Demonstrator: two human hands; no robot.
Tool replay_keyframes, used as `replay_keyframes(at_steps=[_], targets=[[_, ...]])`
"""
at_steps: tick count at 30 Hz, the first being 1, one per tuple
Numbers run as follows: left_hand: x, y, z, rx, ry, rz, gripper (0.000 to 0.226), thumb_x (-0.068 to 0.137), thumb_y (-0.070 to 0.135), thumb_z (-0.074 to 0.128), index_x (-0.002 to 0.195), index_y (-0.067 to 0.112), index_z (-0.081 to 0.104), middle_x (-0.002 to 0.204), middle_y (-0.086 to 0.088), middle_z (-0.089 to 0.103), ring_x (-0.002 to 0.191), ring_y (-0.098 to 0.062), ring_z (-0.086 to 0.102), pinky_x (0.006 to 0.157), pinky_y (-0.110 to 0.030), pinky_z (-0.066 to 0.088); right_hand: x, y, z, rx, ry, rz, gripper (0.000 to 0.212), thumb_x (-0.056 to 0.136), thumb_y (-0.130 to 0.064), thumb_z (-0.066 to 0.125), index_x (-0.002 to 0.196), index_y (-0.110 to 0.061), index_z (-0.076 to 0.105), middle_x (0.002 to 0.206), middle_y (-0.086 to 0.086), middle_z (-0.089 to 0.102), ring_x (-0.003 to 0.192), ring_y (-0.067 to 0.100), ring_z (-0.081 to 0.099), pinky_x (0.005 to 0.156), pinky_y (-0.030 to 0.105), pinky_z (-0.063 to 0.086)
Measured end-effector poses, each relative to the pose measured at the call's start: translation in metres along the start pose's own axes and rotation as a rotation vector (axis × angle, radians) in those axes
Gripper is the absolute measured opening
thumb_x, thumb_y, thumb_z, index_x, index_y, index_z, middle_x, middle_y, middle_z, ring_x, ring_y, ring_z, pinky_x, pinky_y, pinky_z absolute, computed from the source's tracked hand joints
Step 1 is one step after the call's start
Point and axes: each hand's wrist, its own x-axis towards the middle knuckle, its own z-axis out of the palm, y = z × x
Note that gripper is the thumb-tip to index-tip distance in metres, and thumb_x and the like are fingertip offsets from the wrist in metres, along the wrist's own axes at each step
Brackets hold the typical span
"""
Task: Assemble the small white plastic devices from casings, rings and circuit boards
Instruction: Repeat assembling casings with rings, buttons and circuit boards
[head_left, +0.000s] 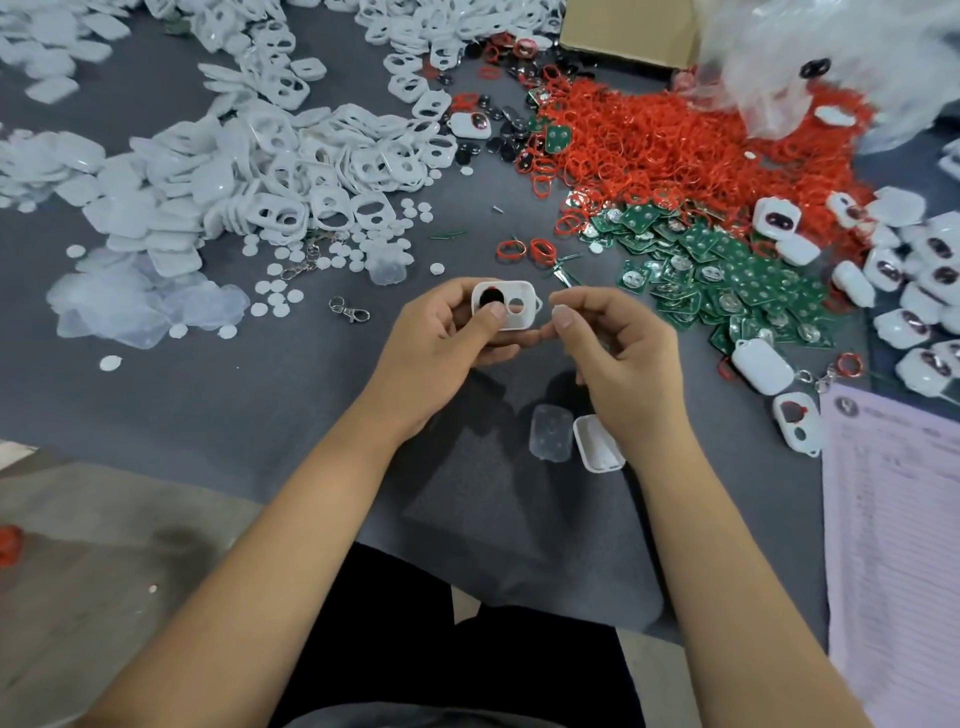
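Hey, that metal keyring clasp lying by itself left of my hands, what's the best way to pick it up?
Pinch the clasp across its thicker hook body, at the lower right end, and come straight down from above. It lies flat on the grey mat with bare mat all round, so nothing blocks the fingers. The thin ring at its upper left end would probably slip or swing.
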Motion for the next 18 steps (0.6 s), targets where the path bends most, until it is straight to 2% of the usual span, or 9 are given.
replay_keyframes(at_steps=[7, 10, 14, 18], targets=[[-0.0016, 0.002, 0.0025, 0.018, 0.009, -0.001, 0.024, 0.108, 0.005, 0.051, 0.129, 0.001, 0.061, 0.113, -0.011, 0.078, 0.097, -0.024, 0.078, 0.076, -0.022, 0.06, 0.0019, 0.0021, -0.0014, 0.053, 0.02, 0.006, 0.008, 0.1, -0.016, 0.067, 0.101, -0.025, 0.068, 0.09, 0.0, 0.078, 0.073, 0.003, 0.064, 0.066, 0.025, 0.047], [-0.0019, 0.003, 0.0035, 0.013, 0.006, -0.002, 0.024, 0.108, 0.005, 0.05, 0.129, 0.0, 0.06, 0.113, -0.009, 0.078, 0.096, -0.023, 0.078, 0.076, -0.021, 0.06, 0.002, 0.0031, -0.0018, 0.058, 0.048, 0.002, 0.005, 0.1, -0.018, 0.065, 0.1, -0.022, 0.068, 0.087, -0.001, 0.075, 0.067, 0.003, 0.059, 0.066, 0.032, 0.045], [-0.0015, 0.002, 0.0035, 0.011, 0.004, -0.001, 0.022, 0.108, 0.005, 0.05, 0.128, 0.001, 0.06, 0.11, -0.005, 0.078, 0.096, -0.024, 0.079, 0.076, -0.021, 0.059, 0.0025, 0.0045, -0.0036, 0.085, 0.078, 0.019, 0.005, 0.101, -0.02, 0.064, 0.1, -0.019, 0.068, 0.082, -0.004, 0.07, 0.062, 0.003, 0.055, 0.064, 0.034, 0.043], [-0.001, -0.0007, 0.0029, 0.033, 0.005, 0.002, 0.02, 0.108, 0.005, 0.051, 0.124, 0.003, 0.061, 0.11, -0.005, 0.079, 0.096, -0.025, 0.079, 0.076, -0.021, 0.059, 0.0017, 0.0053, -0.0042, 0.014, 0.089, 0.019, 0.012, 0.097, -0.022, 0.07, 0.1, -0.033, 0.074, 0.083, -0.016, 0.069, 0.066, 0.003, 0.055, 0.065, 0.027, 0.045]])
